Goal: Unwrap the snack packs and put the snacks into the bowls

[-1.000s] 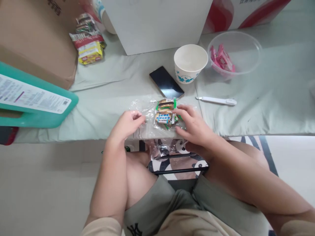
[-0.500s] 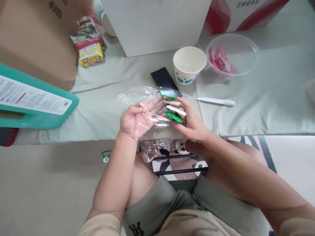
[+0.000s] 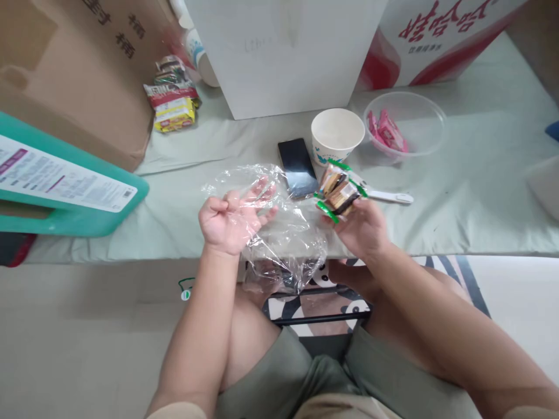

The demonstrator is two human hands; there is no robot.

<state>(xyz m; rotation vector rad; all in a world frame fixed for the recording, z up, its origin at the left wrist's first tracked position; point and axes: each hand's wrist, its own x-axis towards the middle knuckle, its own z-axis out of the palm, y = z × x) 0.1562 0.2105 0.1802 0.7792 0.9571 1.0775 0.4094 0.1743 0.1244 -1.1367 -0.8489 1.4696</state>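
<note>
Snack packets (image 3: 343, 195) in the right hand (image 3: 345, 218), loose plastic bag (image 3: 286, 247) beside

Holds the packets in a half-curled right hand, thumb at the near side, fingers mostly hidden underneath. Positioned, from that palm, toward the left and the far edge of the surface (image 3: 476, 218), with the front packet's long axis slanting from the near edge roughly toward the far right corner (hard to read exactly, with the bunch overlapping). Nearer by far to the right hand: in contact there, but apart from the left hand (image 3: 238, 218), with film in the gap between.

Turns the left palm upward, three fingers loosely spread behind or inside the clear film, thumb folded against the forefinger; cannot tell of any pinch on the plastic. Spills over the near edge, in the bag's case, between and below both hands.

Beyond the packets, toward the far edge: a paper bowl (image 3: 323, 145), with a phone (image 3: 298, 167) to its left.
</note>
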